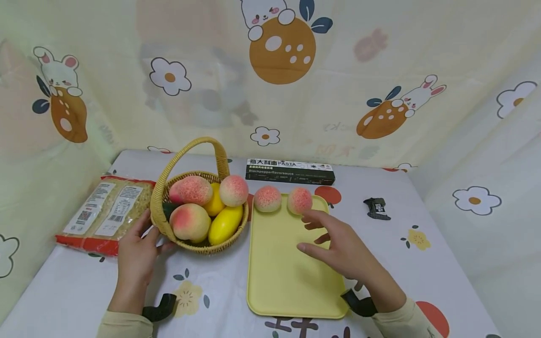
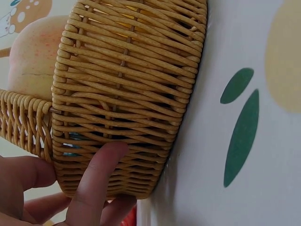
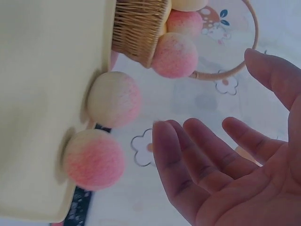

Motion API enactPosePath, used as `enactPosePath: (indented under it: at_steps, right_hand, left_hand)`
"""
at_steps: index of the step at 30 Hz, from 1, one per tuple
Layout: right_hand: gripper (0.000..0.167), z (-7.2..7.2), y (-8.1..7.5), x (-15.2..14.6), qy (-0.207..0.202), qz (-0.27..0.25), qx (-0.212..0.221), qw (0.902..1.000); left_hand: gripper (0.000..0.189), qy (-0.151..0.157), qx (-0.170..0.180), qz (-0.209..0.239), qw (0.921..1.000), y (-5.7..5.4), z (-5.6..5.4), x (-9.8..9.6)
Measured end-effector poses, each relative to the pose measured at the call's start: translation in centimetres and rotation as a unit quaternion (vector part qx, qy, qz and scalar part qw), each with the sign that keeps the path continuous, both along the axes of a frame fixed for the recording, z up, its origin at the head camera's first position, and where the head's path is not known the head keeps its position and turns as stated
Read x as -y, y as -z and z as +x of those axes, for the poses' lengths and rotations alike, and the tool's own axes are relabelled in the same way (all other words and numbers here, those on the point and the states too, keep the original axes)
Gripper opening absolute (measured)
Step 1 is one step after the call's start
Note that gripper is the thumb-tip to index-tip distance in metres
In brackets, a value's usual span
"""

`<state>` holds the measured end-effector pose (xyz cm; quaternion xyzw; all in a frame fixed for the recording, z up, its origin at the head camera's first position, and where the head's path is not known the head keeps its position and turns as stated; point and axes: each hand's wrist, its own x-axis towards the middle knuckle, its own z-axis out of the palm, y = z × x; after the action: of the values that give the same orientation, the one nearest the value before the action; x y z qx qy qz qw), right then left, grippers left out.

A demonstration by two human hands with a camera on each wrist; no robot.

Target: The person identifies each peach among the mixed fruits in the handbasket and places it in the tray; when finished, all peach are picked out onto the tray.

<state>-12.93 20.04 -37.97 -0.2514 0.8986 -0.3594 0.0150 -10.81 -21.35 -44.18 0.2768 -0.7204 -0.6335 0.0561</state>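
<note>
My left hand (image 1: 137,256) touches the left side of the wicker basket (image 1: 203,249); in the left wrist view its fingers (image 2: 96,181) lie against the woven wall. The basket holds several fruits: a large peach (image 1: 190,223), pink speckled peaches, a yellow mango-like fruit (image 1: 226,225) and another yellow fruit (image 1: 214,201). On the far end of the yellow tray (image 1: 291,281) sit two pink speckled peaches, one at left (image 1: 267,199) and one at right (image 1: 299,201). My right hand (image 1: 342,246) hovers over the tray's right side, fingers relaxed and apart, holding nothing, close to the right peach.
A clear bag of pale dry food (image 1: 110,211) with red edges lies left of the basket. A black and white pasta box (image 1: 290,172) is behind the tray. A small dark package (image 1: 377,208) lies at the right. A patterned curtain hangs behind the table (image 1: 422,281).
</note>
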Motion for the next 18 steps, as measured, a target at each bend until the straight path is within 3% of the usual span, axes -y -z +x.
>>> enactPosePath:
  at_steps: [9,18]
  right_hand:
    - [0.073,-1.3,-2.2,3.7,-0.028,-0.003,0.016,0.9995]
    - [0.075,-3.9,-3.0,7.8,-0.076,0.001,0.035,0.9965]
  left_hand:
    - [0.058,0.002,0.0,0.004,1.0,-0.2,-0.1,0.1]
    - [0.058,0.001,0.006,0.011,0.9999,-0.1,-0.1,0.0]
